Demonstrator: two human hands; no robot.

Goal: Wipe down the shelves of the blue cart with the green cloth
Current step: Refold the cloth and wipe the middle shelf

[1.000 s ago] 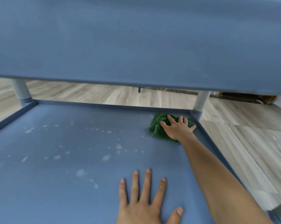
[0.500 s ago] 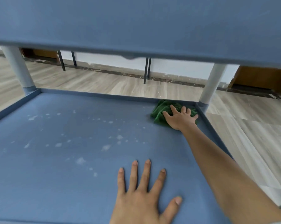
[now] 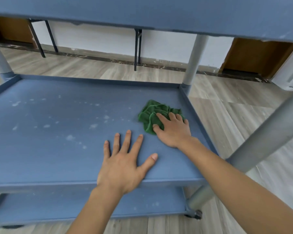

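Note:
The blue cart's middle shelf (image 3: 49, 149) fills the view, speckled with pale spots on its left and centre. A crumpled green cloth (image 3: 150, 114) lies on the shelf near its right rim. My right hand (image 3: 173, 130) presses flat on the cloth's near part, fingers spread over it. Flat on the bare shelf beside it rests my left hand (image 3: 123, 164), fingers apart, holding nothing. The top shelf's underside (image 3: 159, 10) spans the top of the view. The bottom shelf (image 3: 74, 205) shows below the front edge.
Grey posts (image 3: 194, 59) stand at the cart's corners, one slanting close on the right (image 3: 268, 132). A caster (image 3: 197, 214) sits at the bottom right. Wood-look floor (image 3: 235, 115) surrounds the cart. Black table legs (image 3: 136, 49) and a white wall lie behind.
My right hand has dragged the green cloth from the far right corner toward me along the right rim. The view has pulled back, showing the front edge and bottom shelf.

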